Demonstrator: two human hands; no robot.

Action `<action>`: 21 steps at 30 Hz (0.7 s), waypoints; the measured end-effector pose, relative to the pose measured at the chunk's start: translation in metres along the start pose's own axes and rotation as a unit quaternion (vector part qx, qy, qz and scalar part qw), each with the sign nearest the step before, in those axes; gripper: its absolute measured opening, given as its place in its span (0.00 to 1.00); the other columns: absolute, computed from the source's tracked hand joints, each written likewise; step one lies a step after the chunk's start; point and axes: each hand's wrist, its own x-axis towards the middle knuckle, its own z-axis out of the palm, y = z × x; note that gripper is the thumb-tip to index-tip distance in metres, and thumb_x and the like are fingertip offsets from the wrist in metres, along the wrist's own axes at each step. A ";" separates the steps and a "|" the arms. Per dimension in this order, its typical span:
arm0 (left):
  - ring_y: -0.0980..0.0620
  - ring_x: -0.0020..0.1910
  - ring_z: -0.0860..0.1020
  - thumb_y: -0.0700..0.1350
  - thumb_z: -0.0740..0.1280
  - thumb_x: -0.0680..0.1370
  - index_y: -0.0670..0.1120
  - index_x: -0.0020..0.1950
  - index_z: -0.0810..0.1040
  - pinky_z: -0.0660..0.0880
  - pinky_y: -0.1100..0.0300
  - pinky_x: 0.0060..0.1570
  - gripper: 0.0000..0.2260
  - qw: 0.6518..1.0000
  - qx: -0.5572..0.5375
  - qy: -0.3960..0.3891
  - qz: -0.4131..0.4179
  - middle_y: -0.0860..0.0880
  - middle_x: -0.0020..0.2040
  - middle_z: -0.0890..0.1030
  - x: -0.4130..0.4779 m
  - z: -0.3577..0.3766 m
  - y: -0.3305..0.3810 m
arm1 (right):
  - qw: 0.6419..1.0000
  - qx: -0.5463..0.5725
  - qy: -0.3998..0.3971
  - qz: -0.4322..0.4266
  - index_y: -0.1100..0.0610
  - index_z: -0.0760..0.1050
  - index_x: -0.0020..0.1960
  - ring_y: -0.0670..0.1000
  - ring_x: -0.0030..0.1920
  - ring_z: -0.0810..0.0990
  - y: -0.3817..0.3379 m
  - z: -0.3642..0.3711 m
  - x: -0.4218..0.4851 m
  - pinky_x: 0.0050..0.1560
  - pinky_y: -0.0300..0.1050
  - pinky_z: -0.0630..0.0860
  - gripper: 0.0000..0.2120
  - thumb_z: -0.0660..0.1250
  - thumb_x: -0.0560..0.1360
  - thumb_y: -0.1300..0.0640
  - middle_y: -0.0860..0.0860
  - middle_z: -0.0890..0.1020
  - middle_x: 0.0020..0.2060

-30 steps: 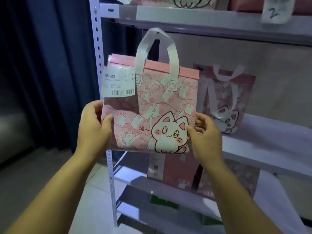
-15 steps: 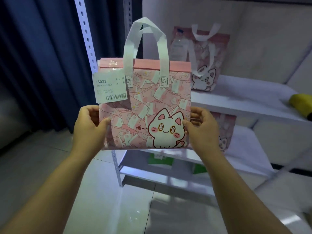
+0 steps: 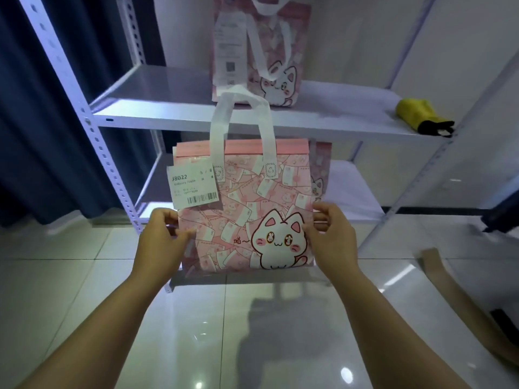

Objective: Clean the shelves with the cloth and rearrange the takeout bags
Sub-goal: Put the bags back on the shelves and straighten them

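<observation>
As pink bag [image 3: 247,209] stands upright, left hand [image 3: 161,242], right hand [image 3: 334,237] fingers [image 3: 323,210] grasp its sides.

On the upper shelf [image 3: 157,108] a standing bag [image 3: 269,60] fills the middle toward the back edge, and a yellow cloth [image 3: 418,113] lies at the right front corner. The board left of that bag lies open to the front edge, as does the stretch between bag and cloth. The held bag [image 3: 244,214], gripped by the left hand [image 3: 163,242] and the right hand [image 3: 334,237], screens the front of the lower shelf [image 3: 354,183]; a third bag [image 3: 320,175] stands behind it.
</observation>
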 end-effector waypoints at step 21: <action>0.56 0.37 0.76 0.43 0.72 0.72 0.48 0.44 0.69 0.70 0.62 0.31 0.11 0.986 0.079 -0.051 -0.139 0.53 0.42 0.78 -0.077 0.181 -0.027 | 0.982 -0.106 -0.122 0.095 0.52 0.72 0.53 0.41 0.38 0.77 0.171 -0.072 0.058 0.33 0.33 0.73 0.09 0.65 0.75 0.63 0.45 0.79 0.41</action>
